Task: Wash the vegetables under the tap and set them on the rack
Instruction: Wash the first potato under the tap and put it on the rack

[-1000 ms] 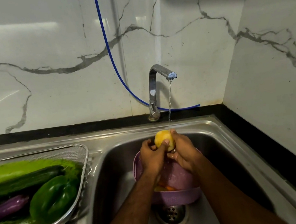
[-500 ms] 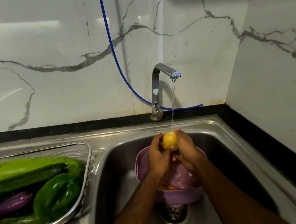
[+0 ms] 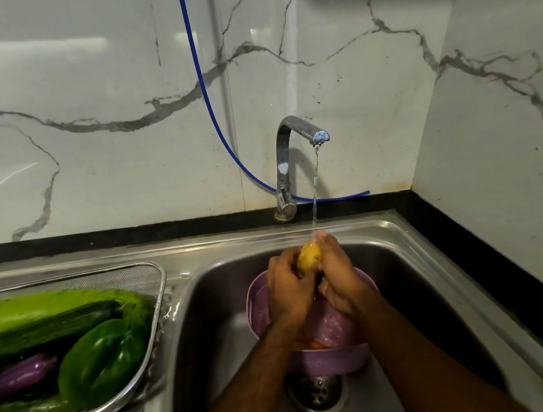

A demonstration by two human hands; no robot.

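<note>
No legible text, labels, brands or numbers anywhere in view.

My left hand (image 3: 288, 293) and right hand (image 3: 338, 276) are showing bare: no gloves, no rings and no bands are appearing on the fingers that face the camera. Both forearms are running uncovered from the wrists down to the bottom edge of the view, with fine dark hair showing along the left one and no sleeve, cuff, watch or bracelet coming into sight. Water is wetting and glossing the knuckles of the right hand; the nails are too small and blurred for noting.
</note>
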